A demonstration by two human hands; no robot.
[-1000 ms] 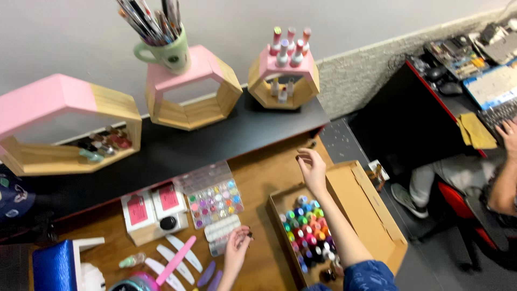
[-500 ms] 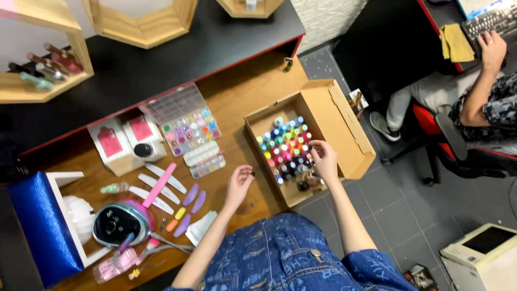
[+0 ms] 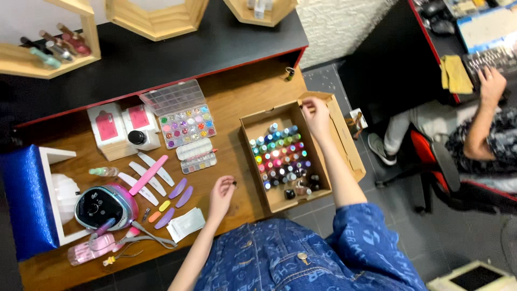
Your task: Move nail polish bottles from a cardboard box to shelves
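Note:
An open cardboard box [image 3: 280,202] stands on the wooden table, packed with several small nail polish bottles [image 3: 280,156] with coloured caps. My right hand [image 3: 316,116] reaches over the box, and its fingers curl on the far right corner of the rim by the flap. My left hand [image 3: 221,195] rests on the table left of the box and pinches a small dark object [image 3: 234,184] at its fingertips. Both sleeves are blue denim.
Left of my left hand lie nail files [image 3: 151,175], a clear case of glitter pots [image 3: 186,125], a pink nail drill unit [image 3: 102,205] and nippers [image 3: 145,236]. Hexagon shelves [image 3: 156,21] stand on the black ledge. Another person [image 3: 484,124] sits at the right desk.
My right hand has moved from the box's near right side to its far right corner. My left hand has stayed beside the box.

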